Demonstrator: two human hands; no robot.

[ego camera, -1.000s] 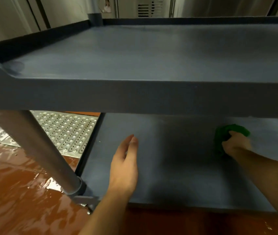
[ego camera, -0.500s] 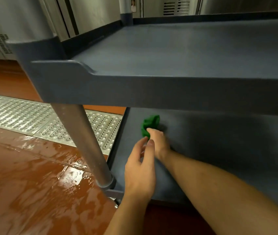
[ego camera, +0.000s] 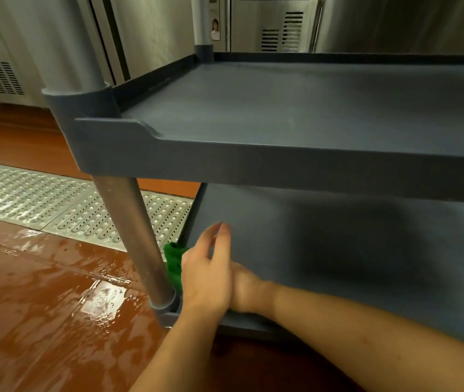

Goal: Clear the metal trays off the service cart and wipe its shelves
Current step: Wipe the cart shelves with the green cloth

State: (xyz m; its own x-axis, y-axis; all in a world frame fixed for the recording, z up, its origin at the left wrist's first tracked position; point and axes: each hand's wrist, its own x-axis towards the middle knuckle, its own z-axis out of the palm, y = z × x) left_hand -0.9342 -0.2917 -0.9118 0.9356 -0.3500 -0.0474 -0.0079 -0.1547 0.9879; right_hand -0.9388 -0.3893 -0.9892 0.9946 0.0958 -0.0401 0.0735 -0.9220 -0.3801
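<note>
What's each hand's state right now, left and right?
Left hand: open, fingers straight, holding nothing.
Right hand: cannot tell; fingers hidden behind left hand, by the crumpled green cloth.

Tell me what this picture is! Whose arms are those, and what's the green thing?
A person wears a camera on their head, so you see their own arms. They are cleaning a grey cart; two of its shelves show. The left hand is open, in front. The right hand reaches behind it toward a green cloth at the lower shelf's left corner, beside the leg. Its fingers are hidden, so the grip can't be seen. No trays show. The floor is wet.
</note>
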